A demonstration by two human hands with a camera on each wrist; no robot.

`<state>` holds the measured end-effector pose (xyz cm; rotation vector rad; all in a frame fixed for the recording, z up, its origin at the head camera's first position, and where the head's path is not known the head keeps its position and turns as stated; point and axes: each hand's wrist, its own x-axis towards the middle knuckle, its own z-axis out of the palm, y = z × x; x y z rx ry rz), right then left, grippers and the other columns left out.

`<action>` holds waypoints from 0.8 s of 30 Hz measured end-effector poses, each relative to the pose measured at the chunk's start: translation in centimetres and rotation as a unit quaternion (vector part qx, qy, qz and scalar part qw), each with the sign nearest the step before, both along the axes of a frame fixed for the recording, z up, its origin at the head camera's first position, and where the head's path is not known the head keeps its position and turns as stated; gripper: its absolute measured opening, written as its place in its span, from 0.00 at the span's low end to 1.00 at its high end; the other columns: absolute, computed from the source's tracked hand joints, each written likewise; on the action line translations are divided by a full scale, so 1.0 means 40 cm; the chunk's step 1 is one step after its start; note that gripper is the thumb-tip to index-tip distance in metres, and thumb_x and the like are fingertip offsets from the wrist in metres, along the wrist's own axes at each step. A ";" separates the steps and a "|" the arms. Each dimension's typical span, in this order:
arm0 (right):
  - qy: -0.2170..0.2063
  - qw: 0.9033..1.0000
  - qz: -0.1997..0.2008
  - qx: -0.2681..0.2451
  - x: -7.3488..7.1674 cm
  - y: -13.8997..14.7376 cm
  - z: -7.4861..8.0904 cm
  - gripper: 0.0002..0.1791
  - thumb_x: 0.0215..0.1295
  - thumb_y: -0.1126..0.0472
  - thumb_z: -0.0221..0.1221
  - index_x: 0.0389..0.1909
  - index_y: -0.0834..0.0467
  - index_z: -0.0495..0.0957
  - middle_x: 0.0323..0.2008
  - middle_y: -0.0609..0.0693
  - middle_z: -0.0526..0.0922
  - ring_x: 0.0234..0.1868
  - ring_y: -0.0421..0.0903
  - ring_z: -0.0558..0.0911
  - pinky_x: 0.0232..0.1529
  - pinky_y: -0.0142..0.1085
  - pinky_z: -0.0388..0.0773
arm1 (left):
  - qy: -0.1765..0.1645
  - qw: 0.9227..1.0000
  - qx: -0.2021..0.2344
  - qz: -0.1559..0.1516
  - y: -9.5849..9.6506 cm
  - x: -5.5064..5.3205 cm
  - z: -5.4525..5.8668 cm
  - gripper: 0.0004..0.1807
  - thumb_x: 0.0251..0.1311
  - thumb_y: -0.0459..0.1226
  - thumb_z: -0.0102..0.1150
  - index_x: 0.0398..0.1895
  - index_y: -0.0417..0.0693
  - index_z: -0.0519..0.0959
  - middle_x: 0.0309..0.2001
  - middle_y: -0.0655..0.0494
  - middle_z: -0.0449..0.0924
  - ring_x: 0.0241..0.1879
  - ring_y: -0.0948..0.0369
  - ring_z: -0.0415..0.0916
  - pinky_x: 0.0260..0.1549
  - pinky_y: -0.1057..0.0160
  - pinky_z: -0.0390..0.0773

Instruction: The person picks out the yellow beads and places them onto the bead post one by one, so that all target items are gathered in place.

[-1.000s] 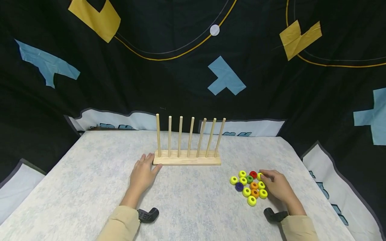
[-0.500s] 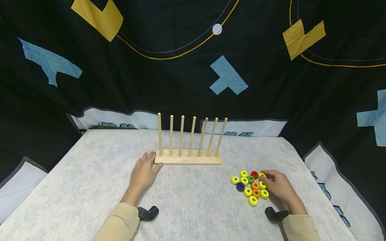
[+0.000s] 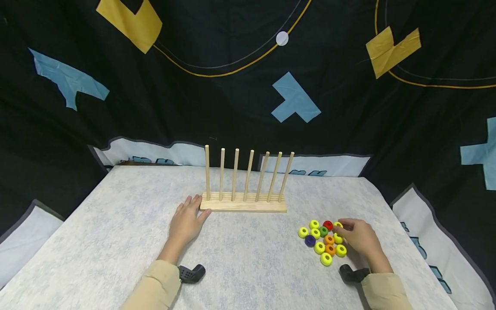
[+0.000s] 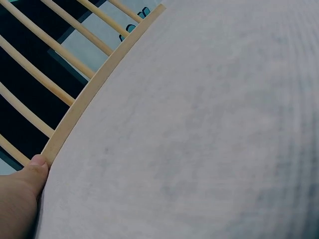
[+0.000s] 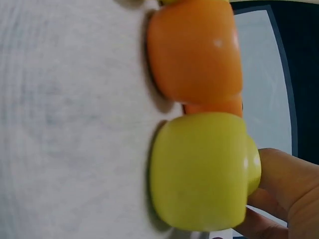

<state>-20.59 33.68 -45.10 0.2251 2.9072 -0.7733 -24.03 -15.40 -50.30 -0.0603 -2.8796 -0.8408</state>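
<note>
A pale wooden peg rack (image 3: 244,206) with several upright bare dowels stands on the table. My left hand (image 3: 186,224) holds its left end, thumb (image 4: 37,162) against the front corner and fingers along the side. At the right lies a cluster of small round beads with holes: several yellow, two orange (image 3: 329,240), one red (image 3: 327,225), one green (image 3: 323,231) and one dark purple (image 3: 310,240). My right hand (image 3: 362,237) pinches a yellow bead (image 3: 338,224) at the cluster's far right, partly covered by the thumb and fingertips. In the right wrist view, a nearer yellow bead (image 5: 199,172) hides most of the contact.
A pale mottled cloth covers the table (image 3: 248,267). Behind it hangs a black curtain (image 3: 217,112) with blue and yellow patches. Each wrist carries a black camera mount, the left mount (image 3: 191,274) and the right mount (image 3: 352,274).
The whole head view has shifted slightly, so everything appears a little farther right. Both hands keep their places, the left at the rack's end and the right at the yellow bead.
</note>
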 end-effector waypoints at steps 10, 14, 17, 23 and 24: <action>0.074 0.997 0.015 0.023 -0.004 -0.005 0.010 0.28 0.72 0.48 0.56 0.63 0.65 0.74 0.54 0.64 0.80 0.49 0.57 0.80 0.42 0.49 0.80 | 0.008 1.000 0.000 -0.002 0.004 0.003 0.005 0.37 0.71 0.53 0.52 0.73 0.37 0.62 0.74 0.39 0.60 0.77 0.41 0.50 0.77 0.42 0.46; 0.106 0.994 0.029 0.022 -0.008 -0.027 0.034 0.27 0.74 0.48 0.54 0.63 0.64 0.74 0.54 0.63 0.79 0.51 0.58 0.79 0.44 0.50 0.79 | 0.007 1.000 0.000 0.000 0.004 0.003 0.002 0.38 0.71 0.53 0.52 0.74 0.37 0.62 0.74 0.39 0.60 0.77 0.41 0.50 0.77 0.42 0.46; 0.125 0.991 0.044 0.016 -0.011 -0.057 0.060 0.28 0.75 0.47 0.52 0.64 0.64 0.73 0.54 0.63 0.79 0.51 0.59 0.78 0.45 0.52 0.79 | 0.005 1.000 -0.005 0.000 0.003 0.003 0.001 0.38 0.71 0.54 0.52 0.74 0.38 0.61 0.74 0.40 0.60 0.77 0.41 0.50 0.77 0.42 0.46; 0.156 0.985 0.066 0.013 -0.019 -0.140 0.112 0.28 0.76 0.45 0.51 0.65 0.61 0.73 0.57 0.61 0.78 0.53 0.58 0.78 0.49 0.54 0.80 | 0.001 1.000 -0.012 -0.001 0.003 0.005 0.005 0.38 0.71 0.54 0.51 0.74 0.38 0.61 0.75 0.40 0.60 0.77 0.42 0.50 0.77 0.42 0.47; 0.162 0.984 0.070 0.015 -0.021 -0.155 0.120 0.27 0.76 0.45 0.51 0.65 0.60 0.73 0.57 0.60 0.78 0.53 0.58 0.78 0.49 0.54 0.80 | 0.001 1.000 -0.012 -0.001 0.003 0.006 0.006 0.38 0.71 0.54 0.51 0.74 0.37 0.61 0.75 0.40 0.60 0.77 0.42 0.50 0.77 0.42 0.47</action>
